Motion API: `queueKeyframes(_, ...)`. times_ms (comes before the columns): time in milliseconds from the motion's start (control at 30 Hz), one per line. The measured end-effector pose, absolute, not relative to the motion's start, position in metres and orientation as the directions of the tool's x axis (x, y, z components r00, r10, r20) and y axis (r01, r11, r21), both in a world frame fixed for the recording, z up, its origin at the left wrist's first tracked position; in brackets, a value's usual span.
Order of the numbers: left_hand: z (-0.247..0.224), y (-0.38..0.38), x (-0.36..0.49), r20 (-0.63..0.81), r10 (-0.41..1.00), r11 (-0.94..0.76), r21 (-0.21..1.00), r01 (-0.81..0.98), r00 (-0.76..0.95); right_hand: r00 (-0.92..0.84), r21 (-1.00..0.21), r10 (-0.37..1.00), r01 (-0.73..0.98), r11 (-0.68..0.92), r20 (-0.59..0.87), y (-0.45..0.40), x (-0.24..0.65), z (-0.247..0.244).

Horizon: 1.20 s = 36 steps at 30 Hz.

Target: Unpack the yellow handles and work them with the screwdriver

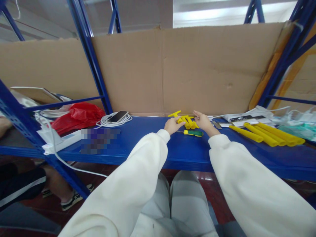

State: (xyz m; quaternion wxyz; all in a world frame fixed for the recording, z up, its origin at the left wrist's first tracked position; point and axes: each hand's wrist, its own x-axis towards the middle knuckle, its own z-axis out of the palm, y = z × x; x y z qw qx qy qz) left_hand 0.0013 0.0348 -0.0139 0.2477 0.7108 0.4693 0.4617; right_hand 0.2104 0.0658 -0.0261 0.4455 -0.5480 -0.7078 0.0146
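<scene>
My left hand (173, 125) is closed, thumb and fingers around a yellow T-shaped plastic piece (174, 114), part of which the hand hides. Just to its right, several more yellow plastic pieces (189, 122) stand close together on the blue shelf, between my two hands. My right hand (202, 122) is beside these pieces, fingers stretched toward them and somewhat apart; I see nothing held in it. In front of the pieces lies a screwdriver (193, 133) with a green and yellow handle, its shaft pointing left.
Several yellow tubes (269, 134) lie at right, near plastic bags (296, 128). To the left are a phone (119, 116) on a coiled white cable (106, 121), a red bag (78, 116) and a white power strip (61, 141). Cardboard (197, 69) backs the shelf. Another person's leg (55, 184) shows lower left.
</scene>
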Motion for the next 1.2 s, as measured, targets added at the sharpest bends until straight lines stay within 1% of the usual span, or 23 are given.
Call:
queueKeyframes(67,-0.010,0.036,0.008,0.374,0.897,-0.434,0.634,0.640,0.238,-0.004,-0.512,0.788,0.758,0.404,0.616,0.066,0.211,-0.027)
queueKeyframes(100,-0.009,0.036,0.011,0.341,0.901,-0.425,0.566,0.707,0.269,-0.004,-0.513,0.786,0.756,0.407,0.618,0.066,0.211,-0.027)
queueKeyframes(133,-0.009,0.036,0.015,0.313,0.907,-0.413,0.523,0.746,0.283,-0.002,-0.515,0.784,0.752,0.411,0.621,0.067,0.212,-0.027)
queueKeyframes(267,-0.011,0.035,0.027,0.230,0.938,-0.339,0.456,0.823,0.259,-0.006,-0.530,0.775,0.726,0.438,0.632,0.071,0.216,-0.029)
queueKeyframes(367,-0.010,0.035,0.030,0.182,0.952,-0.304,0.440,0.845,0.248,-0.013,-0.547,0.783,0.708,0.447,0.622,0.072,0.216,-0.030)
queueKeyframes(500,-0.006,0.038,0.031,0.143,0.957,-0.291,0.451,0.844,0.253,-0.026,-0.547,0.791,0.708,0.446,0.612,0.071,0.214,-0.030)
queueKeyframes(667,-0.006,0.043,0.034,0.144,0.950,-0.313,0.467,0.827,0.278,-0.038,-0.540,0.791,0.711,0.451,0.610,0.071,0.214,-0.031)
queueKeyframes(833,-0.009,0.041,0.039,0.130,0.954,-0.299,0.482,0.824,0.270,-0.059,-0.532,0.796,0.714,0.455,0.602,0.068,0.212,-0.030)
queueKeyframes(1000,-0.010,0.038,0.044,0.186,0.949,-0.312,0.470,0.825,0.253,-0.056,-0.544,0.800,0.705,0.455,0.597,0.067,0.211,-0.029)
queueKeyframes(1200,-0.012,0.042,0.047,0.187,0.955,-0.291,0.451,0.843,0.230,-0.073,-0.525,0.778,0.699,0.486,0.623,0.073,0.214,-0.033)
